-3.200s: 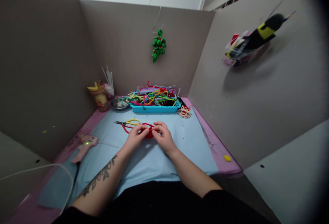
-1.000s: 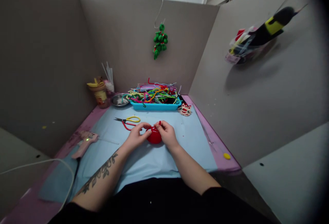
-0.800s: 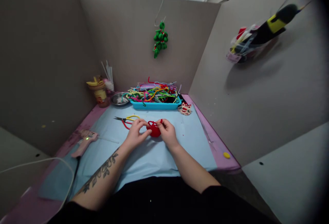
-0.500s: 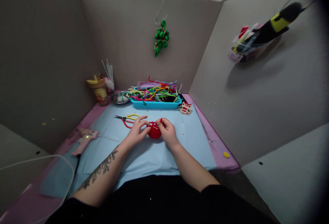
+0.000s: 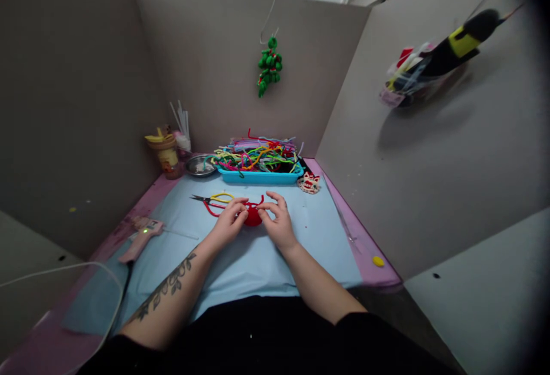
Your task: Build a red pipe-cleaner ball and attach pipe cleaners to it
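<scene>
Between my two hands is a red rounded piece (image 5: 253, 218) with white marks near its top and a red fuzzy strand (image 5: 262, 199) sticking up from it. My left hand (image 5: 231, 218) pinches its left side with thumb and fingers. On the other side, my right hand (image 5: 277, 220) grips its right edge, thumb and index finger close together and the other fingers raised. Scissors (image 5: 210, 198) with one yellow and one red handle lie just beyond my left hand, blades pointing left.
A blue tray (image 5: 262, 178) of colourful pipe cleaners stands at the back, beside a metal dish (image 5: 200, 165). At left lies a pink glue gun (image 5: 144, 238) with a lit green light and a cable. A red-and-white ornament (image 5: 309, 183) and yellow disc (image 5: 378, 261) are at right.
The red piece has shifted slightly left and up. My right hand has let the upright strand go and moved its grip down to the piece's edge, its upper fingers now lifted.
</scene>
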A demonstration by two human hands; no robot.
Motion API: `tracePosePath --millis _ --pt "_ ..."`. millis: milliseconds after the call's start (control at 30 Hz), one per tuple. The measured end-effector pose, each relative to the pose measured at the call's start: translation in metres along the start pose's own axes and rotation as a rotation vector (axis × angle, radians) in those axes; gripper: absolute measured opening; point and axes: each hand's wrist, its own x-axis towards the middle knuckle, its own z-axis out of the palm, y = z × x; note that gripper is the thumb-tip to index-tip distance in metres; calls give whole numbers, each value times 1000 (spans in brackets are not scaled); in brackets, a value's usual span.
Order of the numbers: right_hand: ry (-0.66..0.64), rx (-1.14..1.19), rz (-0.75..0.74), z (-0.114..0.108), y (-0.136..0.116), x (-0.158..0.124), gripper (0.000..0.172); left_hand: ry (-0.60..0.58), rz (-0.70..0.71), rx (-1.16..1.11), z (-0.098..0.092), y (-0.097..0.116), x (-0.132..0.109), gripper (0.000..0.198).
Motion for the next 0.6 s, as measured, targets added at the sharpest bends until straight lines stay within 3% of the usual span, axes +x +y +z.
tracePosePath --millis 167,400,600 --pt "-45 33 93 3 3 1 13 11 38 49 2 -2 0 21" --pt "-102 17 65 2 2 1 13 25 55 91 5 -8 -1 20" --pt "-119 65 131 5 1 2 15 25 90 113 6 -7 -3 20"
